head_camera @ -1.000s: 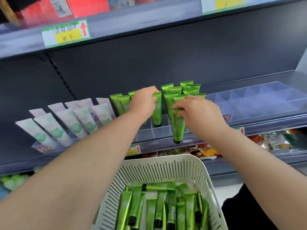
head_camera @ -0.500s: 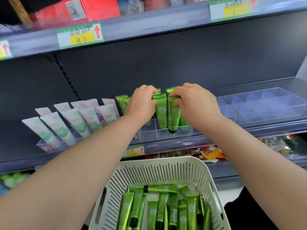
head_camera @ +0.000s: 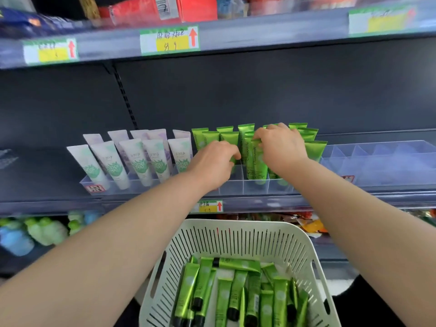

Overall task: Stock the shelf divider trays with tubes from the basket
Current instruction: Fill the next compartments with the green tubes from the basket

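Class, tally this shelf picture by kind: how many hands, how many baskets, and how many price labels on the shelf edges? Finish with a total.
hands: 2, the left hand and the right hand
basket: 1
price labels: 4
Total: 7

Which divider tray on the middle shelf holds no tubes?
The clear tray at far right; those left of it hold white tubes and green tubes.

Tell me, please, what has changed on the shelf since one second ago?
The right hand lowered the green tube it pinches down into a front compartment of the divider tray; it now stands there. The left hand sank lower beside it. Basket and white tubes stayed put.
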Tool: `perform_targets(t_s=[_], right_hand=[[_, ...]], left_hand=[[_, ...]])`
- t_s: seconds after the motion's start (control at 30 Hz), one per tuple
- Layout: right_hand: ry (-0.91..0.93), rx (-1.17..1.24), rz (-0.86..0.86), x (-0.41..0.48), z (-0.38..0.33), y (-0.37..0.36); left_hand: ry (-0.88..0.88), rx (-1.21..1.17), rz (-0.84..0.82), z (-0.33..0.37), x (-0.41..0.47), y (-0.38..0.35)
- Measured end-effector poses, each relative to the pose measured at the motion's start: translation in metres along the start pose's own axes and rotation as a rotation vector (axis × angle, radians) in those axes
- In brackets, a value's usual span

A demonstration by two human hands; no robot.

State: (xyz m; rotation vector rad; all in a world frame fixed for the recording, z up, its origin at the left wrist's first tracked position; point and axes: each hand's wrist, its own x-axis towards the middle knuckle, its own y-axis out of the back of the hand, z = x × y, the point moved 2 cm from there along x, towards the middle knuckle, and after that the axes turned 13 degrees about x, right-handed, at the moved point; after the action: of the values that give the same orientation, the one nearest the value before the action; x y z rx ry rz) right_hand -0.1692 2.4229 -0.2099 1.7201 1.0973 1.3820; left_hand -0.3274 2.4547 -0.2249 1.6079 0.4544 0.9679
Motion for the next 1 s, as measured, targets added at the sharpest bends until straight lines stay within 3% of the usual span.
perform_targets(t_s=[0.13,0.33,0.5,0.67,1.0], right_hand=[[0.0,-0.01,-0.017,-0.002,0.002,-0.008],[0.132,0.018,0.201,-0.02,-0.007,-0.008],[0.246,0.108,0.243,-0.069,-0.015,-0.035],[0.216,0.155,0.062,-0.119,-0.009,-0.089],[0.031,0.132,-0.511,-0.187,0.003,-0.182]], left_hand=[[0.013,-0.036,-0.007,-0.003,-0.004,-0.006],[0.042,-0.062,0.014,-0.004,-0.018,-0.017],[0.025,-0.078,-0.013,-0.004,-0.044,-0.035],[0.067,-0.12,-0.096,-0.006,-0.077,-0.069],[0.164,-0.15,-0.379,-0.007,-0.158,-0.163]])
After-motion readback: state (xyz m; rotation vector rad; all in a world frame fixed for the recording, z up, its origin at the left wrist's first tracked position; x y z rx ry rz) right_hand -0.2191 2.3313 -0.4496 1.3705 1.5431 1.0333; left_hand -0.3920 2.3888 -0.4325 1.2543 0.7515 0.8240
